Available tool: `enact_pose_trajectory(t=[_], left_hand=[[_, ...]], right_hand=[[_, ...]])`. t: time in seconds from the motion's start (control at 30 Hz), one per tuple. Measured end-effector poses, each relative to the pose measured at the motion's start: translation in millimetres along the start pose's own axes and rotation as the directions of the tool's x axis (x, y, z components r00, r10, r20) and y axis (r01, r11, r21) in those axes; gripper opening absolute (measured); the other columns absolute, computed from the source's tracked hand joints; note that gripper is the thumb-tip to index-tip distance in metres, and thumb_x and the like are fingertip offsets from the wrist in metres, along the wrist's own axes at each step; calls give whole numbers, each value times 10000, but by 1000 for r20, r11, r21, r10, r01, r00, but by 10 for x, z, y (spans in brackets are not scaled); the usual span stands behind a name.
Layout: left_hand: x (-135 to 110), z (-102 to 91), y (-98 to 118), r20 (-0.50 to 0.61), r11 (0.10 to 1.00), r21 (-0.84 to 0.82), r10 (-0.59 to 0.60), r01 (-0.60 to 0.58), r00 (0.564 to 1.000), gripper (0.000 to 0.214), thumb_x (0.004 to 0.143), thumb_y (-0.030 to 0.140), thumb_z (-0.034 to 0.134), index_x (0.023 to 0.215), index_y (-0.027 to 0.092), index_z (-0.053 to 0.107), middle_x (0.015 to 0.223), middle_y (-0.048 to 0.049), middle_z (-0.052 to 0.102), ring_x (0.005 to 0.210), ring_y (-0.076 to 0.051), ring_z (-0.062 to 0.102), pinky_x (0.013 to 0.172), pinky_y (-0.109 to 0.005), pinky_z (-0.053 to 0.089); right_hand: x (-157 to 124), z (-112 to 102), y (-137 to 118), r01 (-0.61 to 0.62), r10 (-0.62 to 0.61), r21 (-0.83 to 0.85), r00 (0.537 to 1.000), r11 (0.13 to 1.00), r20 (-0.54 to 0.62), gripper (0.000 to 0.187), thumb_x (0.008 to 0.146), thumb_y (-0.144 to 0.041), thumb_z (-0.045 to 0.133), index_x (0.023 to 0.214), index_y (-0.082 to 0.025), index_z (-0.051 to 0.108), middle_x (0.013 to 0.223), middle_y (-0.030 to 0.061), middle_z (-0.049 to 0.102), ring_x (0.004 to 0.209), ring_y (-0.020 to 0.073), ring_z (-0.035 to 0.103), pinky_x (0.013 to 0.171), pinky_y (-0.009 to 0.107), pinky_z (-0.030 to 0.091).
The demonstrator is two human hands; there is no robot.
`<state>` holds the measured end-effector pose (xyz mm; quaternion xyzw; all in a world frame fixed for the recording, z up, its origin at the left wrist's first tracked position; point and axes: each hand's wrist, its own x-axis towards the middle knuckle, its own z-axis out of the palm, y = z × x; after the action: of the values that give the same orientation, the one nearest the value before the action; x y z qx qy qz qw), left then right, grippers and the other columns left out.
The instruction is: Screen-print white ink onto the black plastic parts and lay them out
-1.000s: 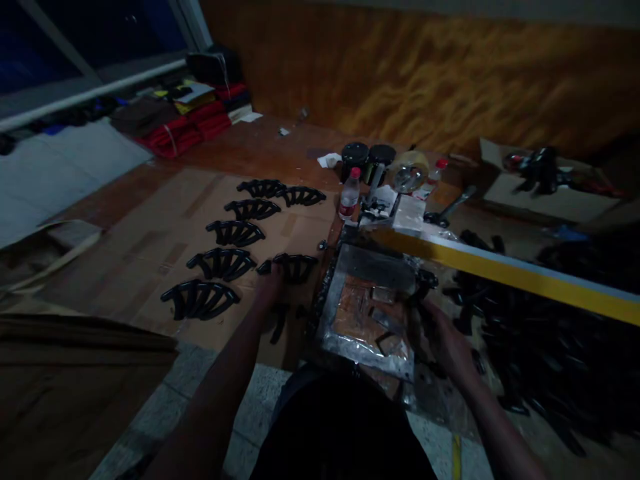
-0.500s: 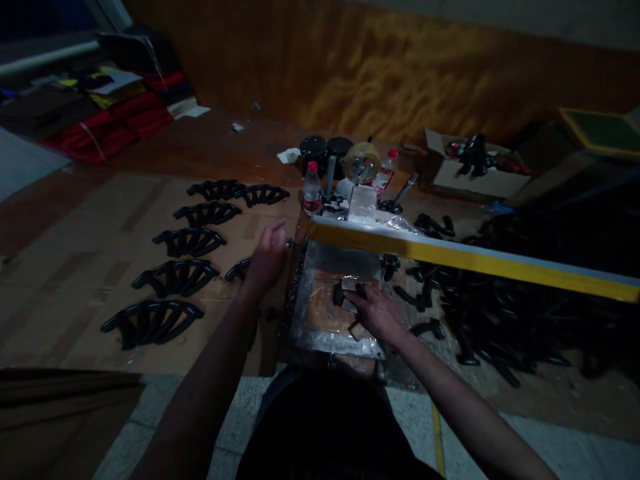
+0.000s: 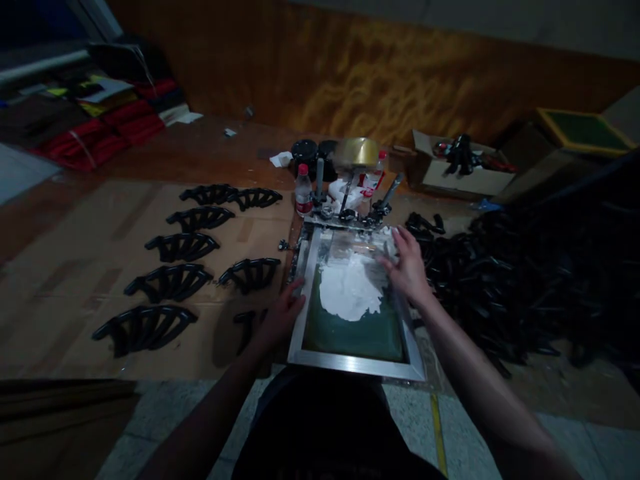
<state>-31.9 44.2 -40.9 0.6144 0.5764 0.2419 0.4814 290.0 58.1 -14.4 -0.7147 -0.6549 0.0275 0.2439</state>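
Note:
A silver-framed printing screen (image 3: 350, 365) lies flat in front of me, with green mesh and a patch of white ink (image 3: 349, 290) on it. My left hand (image 3: 286, 308) has its fingers curled at the frame's left rail. Over the upper right of the screen, my right hand (image 3: 411, 268) has thumb and fingers around the end of what looks like a squeegee (image 3: 367, 247), smeared by motion. Left of the screen, several black curved, ribbed parts (image 3: 250, 274) lie in groups on cardboard (image 3: 120, 223); one part is half hidden behind my left forearm.
A large heap of black parts (image 3: 500, 287) lies to the right. Behind the screen are clamps with upright rods (image 3: 320, 177), a roll of tape (image 3: 357, 152), a red-capped bottle (image 3: 303, 191) and dark tubs (image 3: 305, 152). An open carton (image 3: 467, 180) stands at the back right.
The screen has swung down from its raised position and covers the base plate. My left hand moved down to its left rail; my right hand left the small piece on the plate and moved up-right.

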Motion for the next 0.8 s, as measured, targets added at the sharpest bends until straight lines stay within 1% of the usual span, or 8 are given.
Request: enact_pose_trajectory(t=[0.07,0.13,0.3,0.37,0.53,0.6,0.73,0.8], left_hand=[[51,144,-225,47,999,-49,-22,24,999,559,895,333,472,1423,151,473,1149,-89,711,1053,-221,647,949,-360,506],[103,240,-363,65,998,-51,-29,33,997,568,911,315,448,1455,152,427,1272,-106,664,1090,-216,643,1001,-372,479],[159,291,-464,66,999,-6,-42,42,997,545,932,332,441,1450,164,429,1370,-115,609,1216,-229,599,1060,-389,443],[161,292,-475,54,1000,6,-30,30,998,531,931,327,441,1435,162,445,1384,-114,600,1249,-227,579,1074,-379,431],[157,296,-480,62,999,8,-43,43,997,530,928,317,439,1428,141,455,1311,-136,646,1157,-241,633,1035,-387,460],[153,290,-468,64,999,-20,-46,47,997,532,927,320,442,1429,140,456,1301,-135,651,1141,-239,638,1017,-384,472],[139,278,-441,44,998,-46,-48,50,998,529,908,325,474,1407,150,484,1213,-118,688,1069,-234,658,957,-368,503],[132,280,-432,31,996,-56,-68,70,997,538,896,335,489,1399,144,493,1089,-105,718,962,-233,678,889,-368,527]], right_hand=[[132,135,-341,187,-185,-48,982,981,43,683,860,-330,615,1460,-111,370,1526,204,321,1362,341,345,1077,472,363],[222,255,-618,278,-258,-111,952,954,166,526,860,-262,603,1354,-126,485,1405,197,471,1257,326,447,1002,440,419],[86,401,-830,334,-195,-226,857,915,478,186,879,-167,506,1006,-156,642,987,118,678,941,241,608,766,291,455],[-106,378,-779,433,-271,-189,790,881,550,198,875,-134,484,993,-153,643,985,113,684,941,226,607,756,278,443],[-388,150,-660,663,-553,88,536,744,638,199,805,-87,536,958,-163,639,981,75,686,958,209,585,784,284,431],[-362,110,-669,637,-546,103,553,764,629,160,784,-92,561,898,-177,636,921,58,680,926,202,586,758,278,424],[-447,254,-665,570,-483,-28,720,821,498,179,863,-118,502,965,-151,645,951,105,670,919,227,569,762,314,431],[-587,340,-623,607,-534,-10,707,794,464,234,880,-113,476,1039,-138,646,975,123,669,911,235,565,754,327,443]])
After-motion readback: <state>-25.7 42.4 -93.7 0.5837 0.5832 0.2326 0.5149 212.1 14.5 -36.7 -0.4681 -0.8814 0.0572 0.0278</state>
